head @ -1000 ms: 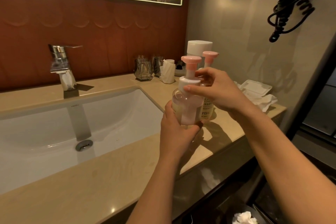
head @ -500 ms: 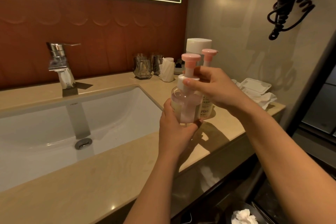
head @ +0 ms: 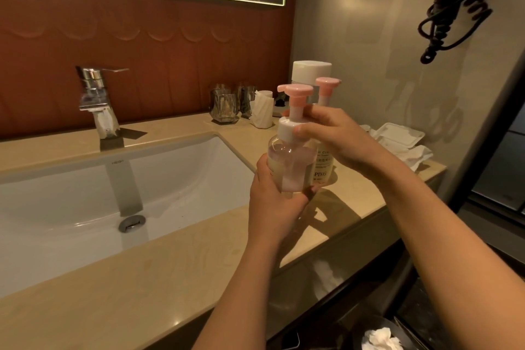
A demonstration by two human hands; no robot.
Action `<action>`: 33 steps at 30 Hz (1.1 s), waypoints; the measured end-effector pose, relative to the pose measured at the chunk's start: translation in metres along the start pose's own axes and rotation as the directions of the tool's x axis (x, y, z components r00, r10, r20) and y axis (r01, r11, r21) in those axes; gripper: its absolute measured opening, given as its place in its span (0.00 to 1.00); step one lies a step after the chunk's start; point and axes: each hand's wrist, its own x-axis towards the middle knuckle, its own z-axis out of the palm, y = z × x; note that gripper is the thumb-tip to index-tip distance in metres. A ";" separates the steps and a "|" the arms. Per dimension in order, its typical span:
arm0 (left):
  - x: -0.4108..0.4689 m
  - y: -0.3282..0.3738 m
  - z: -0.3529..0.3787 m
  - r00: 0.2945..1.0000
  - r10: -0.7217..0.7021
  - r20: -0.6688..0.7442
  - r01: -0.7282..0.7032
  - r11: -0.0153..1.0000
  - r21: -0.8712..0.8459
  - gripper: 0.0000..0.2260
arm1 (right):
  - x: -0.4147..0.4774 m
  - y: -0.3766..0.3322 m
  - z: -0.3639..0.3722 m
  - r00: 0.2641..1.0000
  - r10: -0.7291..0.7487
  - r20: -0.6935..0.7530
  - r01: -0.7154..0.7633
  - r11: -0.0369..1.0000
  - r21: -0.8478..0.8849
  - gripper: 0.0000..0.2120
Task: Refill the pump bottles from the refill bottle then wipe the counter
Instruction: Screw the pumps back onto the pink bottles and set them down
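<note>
The left hand (head: 272, 202) wraps the base of 1 pump bottle (head: 289, 162), right of the sink (head: 170, 167); the right hand (head: 335, 139) clamps its white collar (head: 287, 129). A slanted twist or slack hold could tip it, slopping liquid onto the counter (head: 142, 278) or knocking the other bottle (head: 324, 167) and refill bottle (head: 311, 71) just behind.

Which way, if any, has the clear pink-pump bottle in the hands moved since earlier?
No. The clear plastic bottle with the pink pump stays just left of the labelled pump bottle standing on the beige counter, as before.
</note>
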 end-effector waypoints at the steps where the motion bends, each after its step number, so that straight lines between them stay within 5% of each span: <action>1: 0.000 0.001 0.000 1.000 0.002 0.000 -0.002 1.000 -0.002 0.38 | 0.000 0.001 0.003 1.000 -0.008 -0.030 0.008 1.000 -0.019 0.15; 7: 0.000 0.002 0.000 1.000 -0.002 0.000 0.002 1.000 0.002 0.39 | -0.001 0.004 0.018 0.960 -0.065 -0.271 0.039 0.994 -0.099 0.20; 21: 0.001 -0.002 0.000 1.000 0.004 -0.001 -0.004 1.000 -0.008 0.37 | 0.008 0.009 -0.006 0.996 0.004 0.091 -0.006 1.000 0.026 0.19; 28: 0.000 0.003 -0.001 1.000 -0.004 0.003 0.004 0.999 -0.034 0.35 | 0.008 0.002 0.004 0.987 -0.051 -0.152 0.030 0.991 -0.134 0.22; 33: 0.001 0.001 0.000 1.000 -0.009 -0.001 0.009 1.000 -0.024 0.35 | 0.004 0.002 -0.002 0.985 -0.092 -0.147 0.078 0.992 -0.097 0.19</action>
